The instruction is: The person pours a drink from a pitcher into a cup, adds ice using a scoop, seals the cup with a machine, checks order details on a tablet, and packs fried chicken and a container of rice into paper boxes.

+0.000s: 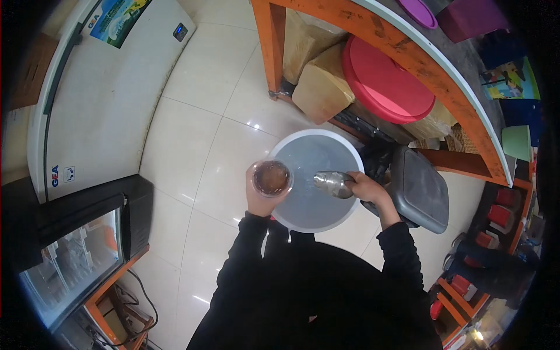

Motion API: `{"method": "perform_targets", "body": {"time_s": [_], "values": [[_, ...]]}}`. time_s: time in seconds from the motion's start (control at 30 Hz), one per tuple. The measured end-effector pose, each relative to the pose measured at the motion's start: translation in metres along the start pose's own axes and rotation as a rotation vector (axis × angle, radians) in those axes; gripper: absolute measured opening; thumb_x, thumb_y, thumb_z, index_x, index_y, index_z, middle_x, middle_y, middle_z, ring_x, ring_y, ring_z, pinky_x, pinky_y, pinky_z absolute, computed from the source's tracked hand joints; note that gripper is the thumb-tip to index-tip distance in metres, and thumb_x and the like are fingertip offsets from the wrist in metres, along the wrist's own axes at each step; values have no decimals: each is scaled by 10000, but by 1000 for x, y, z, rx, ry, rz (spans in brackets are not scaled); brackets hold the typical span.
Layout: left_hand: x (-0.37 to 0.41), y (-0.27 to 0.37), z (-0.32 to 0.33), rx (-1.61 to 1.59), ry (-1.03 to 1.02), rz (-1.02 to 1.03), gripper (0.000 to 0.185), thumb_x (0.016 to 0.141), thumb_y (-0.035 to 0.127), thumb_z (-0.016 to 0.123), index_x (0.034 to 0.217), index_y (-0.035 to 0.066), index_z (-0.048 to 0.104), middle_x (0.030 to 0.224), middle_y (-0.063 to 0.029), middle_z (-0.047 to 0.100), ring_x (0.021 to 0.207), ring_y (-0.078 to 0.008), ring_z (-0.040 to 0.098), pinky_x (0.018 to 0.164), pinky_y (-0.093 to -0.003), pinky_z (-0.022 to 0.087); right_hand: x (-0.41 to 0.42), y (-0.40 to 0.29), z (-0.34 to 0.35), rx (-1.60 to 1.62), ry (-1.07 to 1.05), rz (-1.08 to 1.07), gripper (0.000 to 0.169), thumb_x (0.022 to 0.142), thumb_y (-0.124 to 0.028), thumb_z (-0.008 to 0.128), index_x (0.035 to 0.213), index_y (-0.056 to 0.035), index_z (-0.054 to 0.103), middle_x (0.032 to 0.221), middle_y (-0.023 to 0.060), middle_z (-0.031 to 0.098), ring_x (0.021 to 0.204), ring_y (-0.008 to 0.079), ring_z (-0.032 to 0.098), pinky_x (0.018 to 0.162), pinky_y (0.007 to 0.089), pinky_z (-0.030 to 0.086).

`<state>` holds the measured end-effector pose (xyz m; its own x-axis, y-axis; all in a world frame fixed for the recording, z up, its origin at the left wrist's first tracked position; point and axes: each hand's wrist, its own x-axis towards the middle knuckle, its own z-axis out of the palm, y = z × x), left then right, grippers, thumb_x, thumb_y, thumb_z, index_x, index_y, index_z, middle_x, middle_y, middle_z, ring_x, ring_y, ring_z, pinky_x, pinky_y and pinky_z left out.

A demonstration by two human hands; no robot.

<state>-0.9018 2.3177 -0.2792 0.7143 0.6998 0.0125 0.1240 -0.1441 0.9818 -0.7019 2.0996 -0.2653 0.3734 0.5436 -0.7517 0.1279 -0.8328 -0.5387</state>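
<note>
My left hand (261, 204) is wrapped around a clear plastic cup (272, 178) with a brown drink in it, held over the left rim of a round white tub (353, 153). In my right hand (369, 187) is a shiny metal scoop (331, 183), its head pointing left over the tub's middle. A gap separates the scoop from the cup. The tub's inside looks pale grey, with some clear glints near the scoop. I cannot tell whether these are ice or water.
A grey lidded bin (420, 190) stands right of the tub. Beyond it, an orange-framed counter (385, 28) shelters a red round lid (389, 81) and wrapped packages (323, 85). To the left are a white chest freezer (105, 96), a glass-fronted display case (78, 258) and a loose cable (151, 302).
</note>
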Motion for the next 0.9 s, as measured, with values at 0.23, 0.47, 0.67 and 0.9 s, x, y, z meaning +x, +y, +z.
{"method": "perform_targets", "body": {"time_s": [0.23, 0.47, 0.67, 0.9], "values": [[-1, -5, -22, 90, -19, -55, 863, 501, 110, 829, 1227, 33, 368, 1172, -124, 457, 1105, -243, 473, 940, -358, 409, -3, -38, 2, 105, -136, 107, 375, 823, -137, 463, 1152, 26, 535, 811, 150, 616, 714, 203, 581, 677, 312, 448], [-5, -16, -21, -69, 35, -41, 845, 496, 86, 826, 1210, 34, 377, 1224, -142, 454, 1120, -247, 483, 952, -363, 407, 38, 17, 50, 89, 156, -486, 278, 841, -74, 455, 1100, -20, 540, 848, 164, 619, 756, 259, 613, 704, 348, 460], [-12, -26, -29, 18, 45, -64, 811, 529, 107, 820, 1213, 12, 394, 1208, -143, 478, 1090, -241, 508, 926, -354, 419, 56, 25, 80, 254, 335, -382, 292, 849, -44, 449, 1132, -93, 499, 878, 194, 600, 789, 316, 610, 724, 343, 462], [-16, -32, -33, 56, 53, -44, 803, 534, 105, 817, 1210, 13, 393, 1178, -142, 495, 1082, -238, 512, 918, -354, 422, 56, 12, 80, 311, 529, -434, 258, 855, -46, 445, 1103, -42, 515, 762, 125, 608, 701, 260, 603, 682, 331, 470]]}}
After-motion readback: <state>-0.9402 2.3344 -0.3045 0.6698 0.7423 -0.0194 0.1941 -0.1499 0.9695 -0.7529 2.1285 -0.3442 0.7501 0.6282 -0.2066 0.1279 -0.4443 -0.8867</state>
